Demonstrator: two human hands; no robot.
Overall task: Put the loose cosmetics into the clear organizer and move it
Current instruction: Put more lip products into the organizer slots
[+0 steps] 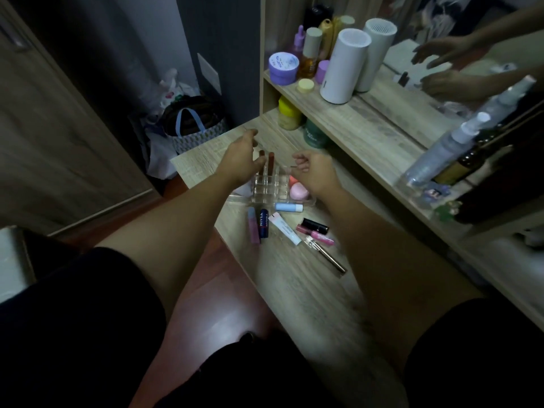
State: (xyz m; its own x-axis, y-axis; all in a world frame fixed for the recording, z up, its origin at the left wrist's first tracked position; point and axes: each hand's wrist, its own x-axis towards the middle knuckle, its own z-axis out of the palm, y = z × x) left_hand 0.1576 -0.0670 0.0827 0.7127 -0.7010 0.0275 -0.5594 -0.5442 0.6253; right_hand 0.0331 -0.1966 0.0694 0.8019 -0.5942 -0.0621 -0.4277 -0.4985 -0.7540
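Observation:
A clear organizer (269,188) stands on the wooden desk (294,278), with two brown lip tubes (268,161) upright in its slots and pink round items (298,191) in its tray part. My left hand (243,156) hovers over its left side, fingers spread, holding nothing. My right hand (313,169) hangs over its right side, fingers loosely curled, empty. Loose on the desk in front lie a blue balm (288,207), a pink stick (253,225), a Nivea stick (264,223), a white tube (284,228), a black lipstick (315,225), pink glosses (316,234) and a thin wand (326,254).
A shelf (347,113) to the right holds jars, bottles and two white cylinders (344,66). A mirror (441,69) reflects my hands. A spray bottle (447,148) and dark bottle stand near right. Bags (191,128) sit on the floor beyond the desk's left edge.

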